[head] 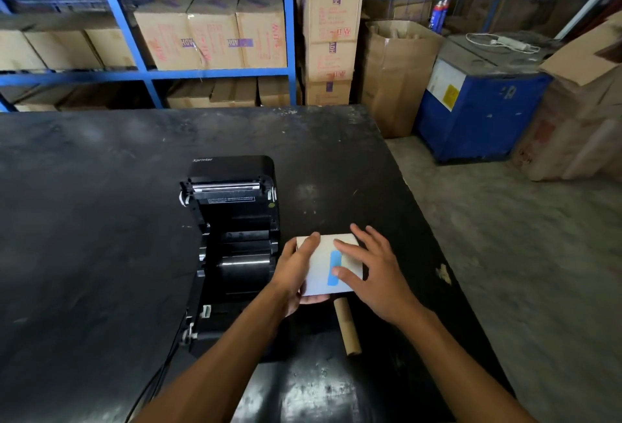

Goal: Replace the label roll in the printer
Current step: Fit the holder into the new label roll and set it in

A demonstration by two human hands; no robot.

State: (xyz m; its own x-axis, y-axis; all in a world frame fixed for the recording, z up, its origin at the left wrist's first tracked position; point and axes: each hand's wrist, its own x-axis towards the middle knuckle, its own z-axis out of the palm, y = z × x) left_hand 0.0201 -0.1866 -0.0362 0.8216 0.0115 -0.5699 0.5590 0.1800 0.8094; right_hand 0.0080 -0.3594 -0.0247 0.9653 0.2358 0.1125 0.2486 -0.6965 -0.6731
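Note:
A black label printer (232, 220) stands on the black table (101, 187) with its lid swung open, and the roll bay shows a dark roller with no white roll in it. Just right of the printer, my left hand (296, 271) grips the left side of a white label roll (319, 267) sealed with a strip of blue tape (335, 267). My right hand (373, 271) rests on the roll's top and right side, fingertips at the blue tape. A bare brown cardboard core (348, 328) lies on the table under my hands.
The table's right edge (420, 207) drops to a concrete floor. Blue shelving with cardboard boxes (208, 35) stands behind the table. A blue machine (481, 109) and open cartons (393, 75) sit at the back right. A black cable (158, 379) runs from the printer toward me.

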